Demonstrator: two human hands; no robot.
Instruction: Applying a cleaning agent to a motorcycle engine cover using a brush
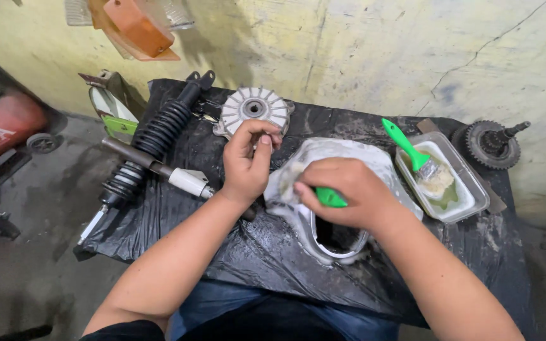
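The soapy metal cover (339,158) lies at the middle of the frame on the black-sheeted surface (266,252), its long axis running from the upper middle down toward the lower middle, where its dark round opening faces up. The right hand (342,192) sits directly on top of it, fingers curled tight around a green-handled brush (330,197) whose bristles are hidden under the fist. The left hand (248,161) is just left of the cover, raised off the sheet, with fingers bent and loosely gathered, gripping nothing that shows. So the right hand is the nearer one, touching the work. A second green brush (412,155) rests in the tray (475,199) at right, and a coiled shock absorber (150,148) lies at left.
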